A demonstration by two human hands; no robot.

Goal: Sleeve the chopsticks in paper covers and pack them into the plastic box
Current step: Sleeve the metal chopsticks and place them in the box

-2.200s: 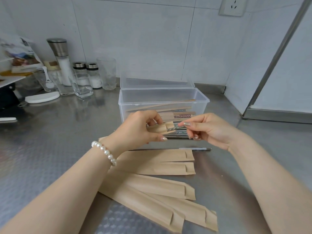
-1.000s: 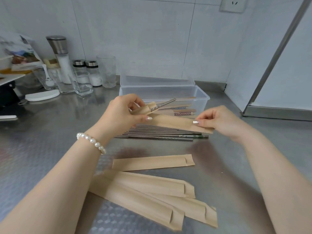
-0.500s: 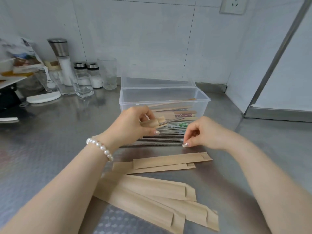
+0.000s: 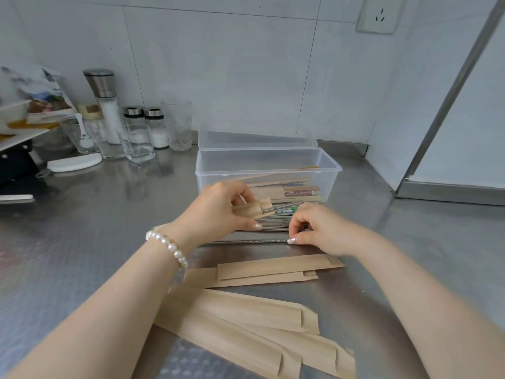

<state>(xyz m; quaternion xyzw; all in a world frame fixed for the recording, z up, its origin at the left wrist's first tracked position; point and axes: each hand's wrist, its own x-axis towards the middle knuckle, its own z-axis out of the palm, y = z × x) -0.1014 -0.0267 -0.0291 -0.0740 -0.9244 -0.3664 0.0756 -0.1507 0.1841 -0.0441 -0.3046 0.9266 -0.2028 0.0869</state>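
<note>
A clear plastic box (image 4: 269, 164) stands open on the steel counter, with several sleeved chopsticks inside. In front of it lies a row of bare metal chopsticks (image 4: 273, 224). My left hand (image 4: 218, 207) grips a brown paper sleeve (image 4: 251, 209) with one metal chopstick end poking out of it. My right hand (image 4: 318, 229) pinches the right end of a single metal chopstick (image 4: 251, 241) lying on the counter. Several empty paper sleeves (image 4: 273, 269) lie nearer to me, more (image 4: 246, 324) at the front.
Salt grinder (image 4: 105, 105), shakers (image 4: 153, 127) and glasses (image 4: 138, 146) crowd the back left by the wall. A white lid (image 4: 75, 162) lies left of them. The box's lid (image 4: 257, 138) stands behind the box. A wall corner rises at the right.
My right hand let go of a paper sleeve, which now lies on the counter, and dropped to the loose chopsticks, pinching one. My left hand lowered with its part-filled sleeve.
</note>
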